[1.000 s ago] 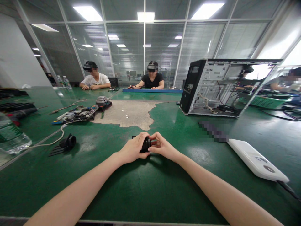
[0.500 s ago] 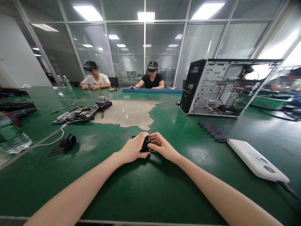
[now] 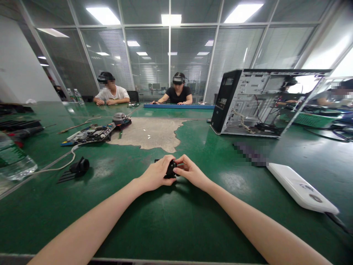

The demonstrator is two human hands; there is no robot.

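A small black part (image 3: 170, 170), its kind unclear, is between my hands just above or on the green table (image 3: 176, 221). My left hand (image 3: 157, 172) is closed round it from the left and covers much of it. Thumb and fingers of my right hand (image 3: 190, 171) pinch its right end. To the left lies a black plastic piece with a round collar and flat prongs (image 3: 78, 167). Beyond my hands, the green surface gives way to a bare greyish patch (image 3: 157, 132).
An opened computer case (image 3: 248, 103) stands at the right. Nearer lies a white power bank (image 3: 303, 187) with a cable. On the left are a circuit board (image 3: 88, 133), a fan-like part (image 3: 121, 118), a white cord (image 3: 73, 158) and a water bottle (image 3: 16, 158). Two people sit across the table.
My right fingers have shifted very slightly at the black part's end. My left hand keeps its hold, and the rest of the table looks the same.
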